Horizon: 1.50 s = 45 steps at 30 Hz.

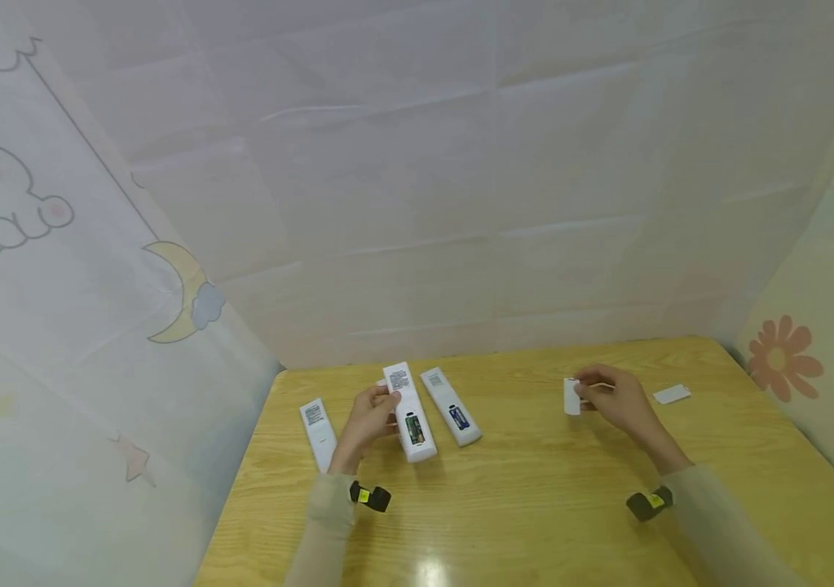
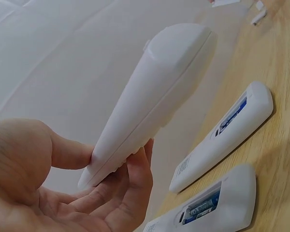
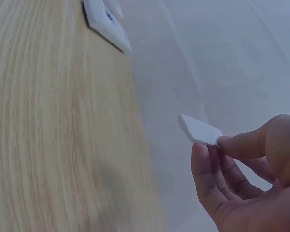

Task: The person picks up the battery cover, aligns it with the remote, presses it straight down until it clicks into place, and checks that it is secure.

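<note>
Raised above the table, a white remote control [image 1: 408, 399] is gripped by my left hand [image 1: 368, 420], thumb on one side and fingers on the other. Its battery compartment [image 1: 415, 429] is uncovered, with greenish batteries inside. My right hand [image 1: 613, 399] pinches a small white battery cover [image 3: 201, 130] between thumb and fingertips, above the table's right part. A second remote control [image 1: 452, 406] lies just right of the held one, blue batteries exposed. In the left wrist view another uncovered remote control [image 2: 208, 208] lies beside it; the head view mostly hides that one behind the held remote.
At the table's left lies a remote control [image 1: 319, 434] with its back closed, partly behind my left wrist. Another white battery cover [image 1: 672, 395] rests right of my right hand. A pale cloth wall [image 1: 497, 204] rises behind the wooden table [image 1: 519, 505].
</note>
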{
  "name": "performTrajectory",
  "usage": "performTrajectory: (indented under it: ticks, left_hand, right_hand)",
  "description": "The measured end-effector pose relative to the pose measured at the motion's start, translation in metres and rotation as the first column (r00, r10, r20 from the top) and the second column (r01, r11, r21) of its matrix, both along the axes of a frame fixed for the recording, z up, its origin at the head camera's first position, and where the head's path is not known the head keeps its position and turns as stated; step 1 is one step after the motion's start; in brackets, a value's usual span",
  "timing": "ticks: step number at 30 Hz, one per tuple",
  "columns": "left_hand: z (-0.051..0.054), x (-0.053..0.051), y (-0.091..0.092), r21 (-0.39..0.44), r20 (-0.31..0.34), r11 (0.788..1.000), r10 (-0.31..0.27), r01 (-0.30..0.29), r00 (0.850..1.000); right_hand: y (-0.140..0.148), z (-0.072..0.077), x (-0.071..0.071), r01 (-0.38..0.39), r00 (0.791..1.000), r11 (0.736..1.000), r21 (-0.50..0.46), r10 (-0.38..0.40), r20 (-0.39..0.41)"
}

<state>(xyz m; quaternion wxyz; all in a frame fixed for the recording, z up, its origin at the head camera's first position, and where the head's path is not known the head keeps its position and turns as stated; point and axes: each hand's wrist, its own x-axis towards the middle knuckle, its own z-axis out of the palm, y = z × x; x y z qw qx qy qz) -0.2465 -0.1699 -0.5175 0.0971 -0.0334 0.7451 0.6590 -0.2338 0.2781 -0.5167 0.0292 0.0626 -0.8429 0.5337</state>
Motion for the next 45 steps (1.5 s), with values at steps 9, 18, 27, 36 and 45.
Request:
performTrajectory:
  ticks: [9,18,27,36,45]
  left_hand:
    - [0.002,0.003,0.005,0.003,-0.013,1.000,-0.018,0.018,1.000]
    - [0.006,0.004,0.012,-0.001,-0.013,0.999,-0.034,0.034,0.999]
    - [0.007,0.003,0.019,0.015,-0.008,0.999,-0.048,0.048,0.999]
    - [0.011,0.003,0.030,0.009,-0.029,0.998,-0.061,0.062,0.998]
    - [0.011,0.004,0.037,0.030,-0.037,0.997,-0.073,0.074,0.997]
  right_hand:
    - [-0.009,0.012,0.005,-0.020,1.000,0.998,-0.057,0.021,0.022]
    - [-0.019,0.027,0.010,-0.052,0.999,0.993,-0.105,0.051,-0.008]
    - [-0.034,0.042,0.016,-0.077,0.997,0.986,-0.148,0.075,-0.015]
    - [-0.043,0.049,0.018,-0.105,0.994,0.983,-0.153,0.102,-0.023]
    - [-0.053,0.051,0.018,-0.131,0.991,0.976,-0.171,0.126,-0.044]
